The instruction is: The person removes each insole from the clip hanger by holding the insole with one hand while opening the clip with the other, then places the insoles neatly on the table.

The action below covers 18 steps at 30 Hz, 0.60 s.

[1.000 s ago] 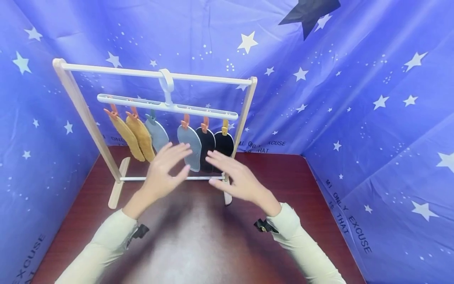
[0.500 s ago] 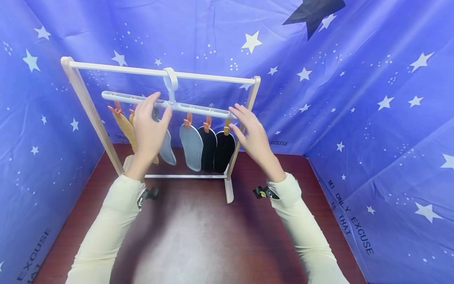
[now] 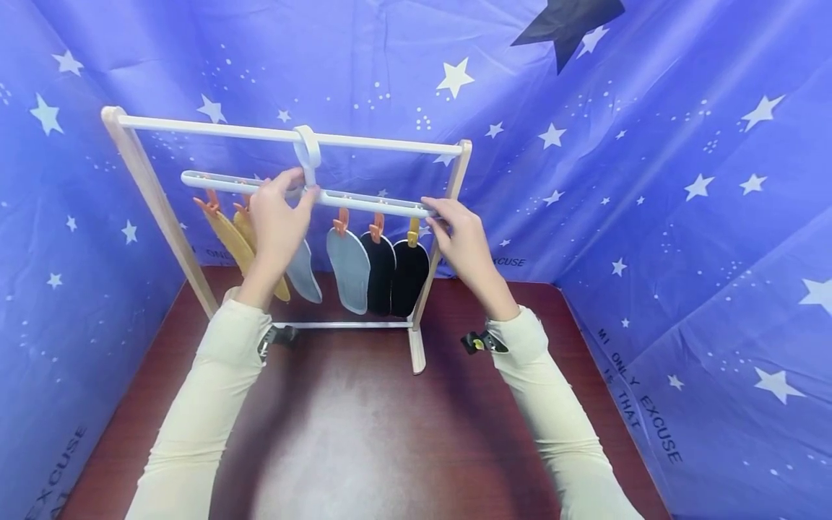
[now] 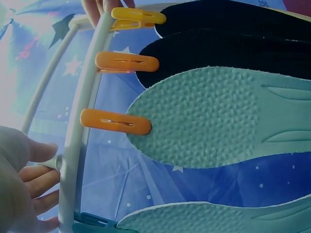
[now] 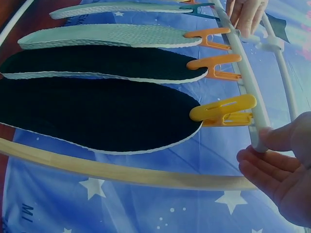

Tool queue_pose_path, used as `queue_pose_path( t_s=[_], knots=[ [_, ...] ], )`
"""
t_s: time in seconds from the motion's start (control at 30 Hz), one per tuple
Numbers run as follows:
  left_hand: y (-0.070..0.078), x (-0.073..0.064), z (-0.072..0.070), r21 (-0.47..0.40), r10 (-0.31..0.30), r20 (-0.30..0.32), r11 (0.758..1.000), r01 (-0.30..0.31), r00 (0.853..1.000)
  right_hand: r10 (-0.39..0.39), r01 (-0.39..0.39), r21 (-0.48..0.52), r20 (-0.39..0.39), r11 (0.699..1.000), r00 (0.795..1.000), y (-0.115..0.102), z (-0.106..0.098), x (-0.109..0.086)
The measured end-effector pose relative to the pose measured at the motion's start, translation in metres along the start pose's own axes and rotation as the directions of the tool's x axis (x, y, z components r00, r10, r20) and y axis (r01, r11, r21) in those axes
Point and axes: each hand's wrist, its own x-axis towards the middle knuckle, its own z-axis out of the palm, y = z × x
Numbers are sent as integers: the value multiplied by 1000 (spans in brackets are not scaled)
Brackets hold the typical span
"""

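Note:
A white clip hanger point(image 3: 370, 206) hangs by its hook point(image 3: 308, 148) from the top rail of a rack. My left hand point(image 3: 279, 220) pinches the hanger at the foot of the hook, as the left wrist view also shows. At the bar's right end, my right hand point(image 3: 464, 238) pinches the tip between thumb and fingers. Coloured pegs hold a row of insoles under the bar: yellow-brown insoles point(image 3: 227, 242) at left, partly behind my left hand, grey insoles point(image 4: 204, 116) in the middle, and black insoles point(image 5: 107, 114) at right. A yellow peg point(image 5: 223, 109) sits nearest my right hand.
The rack has a white top rail point(image 3: 383, 143), wooden side posts point(image 3: 156, 209) and a low crossbar point(image 3: 344, 325). It stands on a dark red table point(image 3: 364, 433). Blue star-printed cloth point(image 3: 650, 108) surrounds the table on the visible sides.
Both hands have risen from in front of the insoles to the hanger bar. The left has taken hold by the hook's foot, the right at the bar's right end.

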Motion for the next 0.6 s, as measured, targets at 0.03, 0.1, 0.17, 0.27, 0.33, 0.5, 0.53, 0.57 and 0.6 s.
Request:
queue_pose_path(
  t_s=[0.03,0.1,0.17,0.27,0.33,0.5,0.53,0.57,0.6],
  knots=[
    [-1,1,0,3,-7,-8,1000,7,1000,1,-1,7,0,1000,1000,0,0,1],
    [-2,2,1,14,-15,-14,1000,15,1000,7,-7,14,1,1000,1000,2,-1,2],
    [-2,3,-2,26,-20,-7,999,20,1000,10,-10,21,-2,1000,1000,1,0,3],
    [-1,4,-6,49,-27,14,998,27,1000,9,-9,23,-6,1000,1000,1,2,4],
    [2,4,-8,65,-39,24,997,38,999,9,-9,26,-3,1000,1000,2,4,4],
    [5,6,-14,83,-63,31,995,60,998,1,-1,38,1,999,1000,3,8,7],
    [4,6,-15,83,-64,31,995,61,998,-3,3,40,-1,999,1000,3,9,8],
    [4,7,-16,84,-64,30,995,62,997,-7,8,39,-4,999,1000,3,9,9],
    [4,7,-17,84,-64,29,995,61,998,-11,12,37,-6,999,1000,3,10,10]
  ],
)
